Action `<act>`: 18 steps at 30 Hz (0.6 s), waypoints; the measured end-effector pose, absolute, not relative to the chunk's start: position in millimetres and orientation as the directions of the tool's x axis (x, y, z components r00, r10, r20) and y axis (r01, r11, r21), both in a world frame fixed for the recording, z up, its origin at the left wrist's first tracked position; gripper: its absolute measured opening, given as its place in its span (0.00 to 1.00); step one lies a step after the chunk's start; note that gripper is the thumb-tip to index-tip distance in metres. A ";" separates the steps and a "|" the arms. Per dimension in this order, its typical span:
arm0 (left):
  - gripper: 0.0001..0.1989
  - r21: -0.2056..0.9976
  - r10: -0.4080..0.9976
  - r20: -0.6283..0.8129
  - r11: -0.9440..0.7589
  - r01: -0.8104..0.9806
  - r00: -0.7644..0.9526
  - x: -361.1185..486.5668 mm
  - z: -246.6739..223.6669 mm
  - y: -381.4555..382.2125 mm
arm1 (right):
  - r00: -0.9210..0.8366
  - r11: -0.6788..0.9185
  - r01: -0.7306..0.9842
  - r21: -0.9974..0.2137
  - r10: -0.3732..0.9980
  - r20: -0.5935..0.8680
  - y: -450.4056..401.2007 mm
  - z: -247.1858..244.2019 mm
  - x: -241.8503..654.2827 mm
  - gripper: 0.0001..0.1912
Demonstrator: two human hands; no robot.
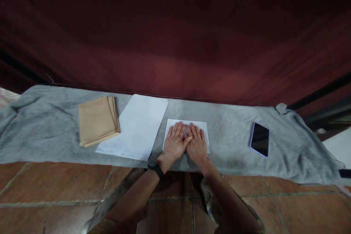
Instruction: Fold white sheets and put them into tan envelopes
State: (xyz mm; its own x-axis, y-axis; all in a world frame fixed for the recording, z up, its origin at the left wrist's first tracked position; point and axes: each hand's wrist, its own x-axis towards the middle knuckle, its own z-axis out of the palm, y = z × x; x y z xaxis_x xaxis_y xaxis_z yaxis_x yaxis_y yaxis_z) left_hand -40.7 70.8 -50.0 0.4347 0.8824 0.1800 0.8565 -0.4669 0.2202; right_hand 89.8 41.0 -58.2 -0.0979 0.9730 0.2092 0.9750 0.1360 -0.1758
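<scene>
A smaller white paper (204, 126), apparently folded, lies flat on the grey cloth in front of me. My left hand (174, 142) rests palm down on its left part, fingers stretched out. Beside it, my right hand (196, 143) lies flat on the right part, fingers spread a little. The two hands touch, with my left thumb reaching over to the right hand. Most of the paper is hidden under them. Larger white sheets (137, 126) lie in a stack to the left of my hands.
Brown envelopes (96, 119) form a pile at the left, overlapping the large sheets. A phone (260, 139) with a dark screen lies at the right. The grey cloth (227, 128) covers a narrow surface, wrinkled at both ends. Behind it hangs a dark red curtain (175, 73).
</scene>
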 end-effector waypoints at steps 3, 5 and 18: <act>0.33 0.199 0.892 0.195 -0.444 0.874 0.409 -43.4 -51.8 74.6 | -0.038 0.087 0.979 -0.186 0.967 0.253 42.9 -64.2 91.9 0.28; 0.34 0.187 0.902 0.203 -0.418 0.889 0.381 -45.2 -52.4 75.9 | -0.015 0.069 0.979 -0.189 0.961 0.276 43.6 -67.7 95.2 0.28; 0.36 0.230 0.939 0.277 -0.272 0.934 0.205 -57.7 -61.7 77.1 | 0.081 -0.001 0.981 -0.196 0.913 0.400 39.8 -78.6 122.5 0.31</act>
